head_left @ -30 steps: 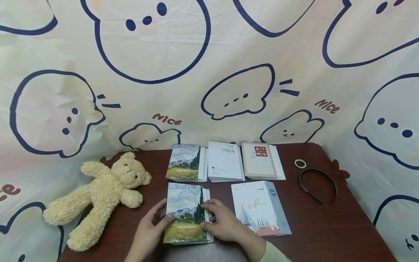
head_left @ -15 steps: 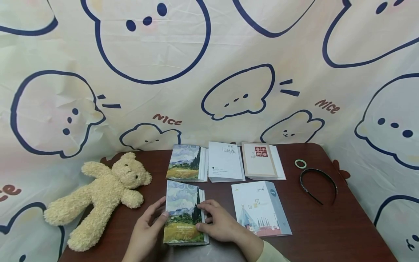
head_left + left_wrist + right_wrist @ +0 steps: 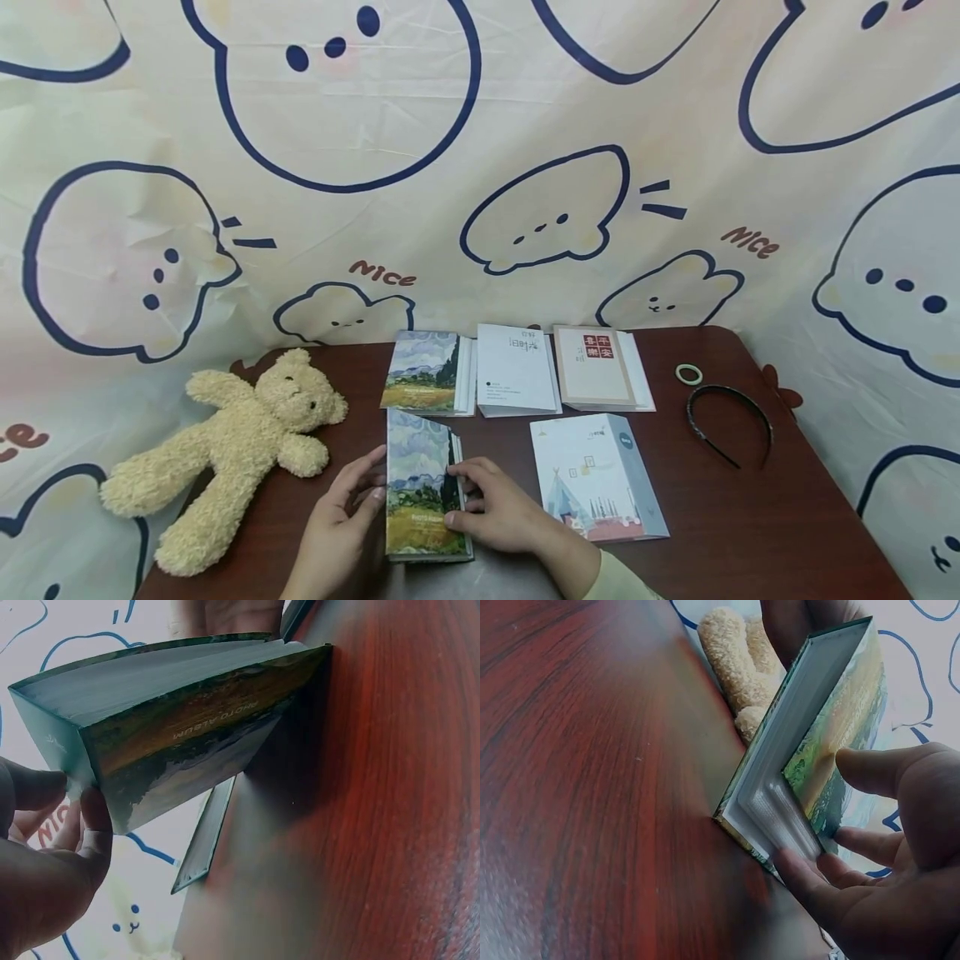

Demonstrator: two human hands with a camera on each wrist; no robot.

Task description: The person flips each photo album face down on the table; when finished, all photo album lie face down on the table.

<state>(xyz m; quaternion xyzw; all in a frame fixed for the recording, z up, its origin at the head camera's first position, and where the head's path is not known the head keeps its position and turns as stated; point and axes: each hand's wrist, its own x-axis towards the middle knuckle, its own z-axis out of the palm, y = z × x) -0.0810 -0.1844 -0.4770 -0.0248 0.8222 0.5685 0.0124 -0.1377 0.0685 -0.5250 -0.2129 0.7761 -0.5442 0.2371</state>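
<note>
A photo album (image 3: pixel 422 492) with a painted landscape cover tilts over the near part of the dark red-brown table, its spine raised. My left hand (image 3: pixel 337 508) is at its left side, and in the left wrist view the fingertips (image 3: pixel 94 806) pinch at the green spine. At the opposite side my right hand (image 3: pixel 510 508) grips the album, thumb on the front cover and fingers along the open edge. The right wrist view shows clear sleeve pages (image 3: pixel 780 817) between the parted covers. One lower cover corner is right at the tabletop.
Behind lie a matching landscape album (image 3: pixel 420 367), a white album (image 3: pixel 516 371) and a beige one (image 3: pixel 596 371). A tent-picture album (image 3: pixel 585 479) lies to the right, near a black headband (image 3: pixel 692 417) and a pale green ring (image 3: pixel 677 377). A teddy bear (image 3: pixel 240 450) lies left.
The album has tilted up from lying nearly flat, so its front cover looks narrower. Both hands have stayed on it, the right shifting slightly left.
</note>
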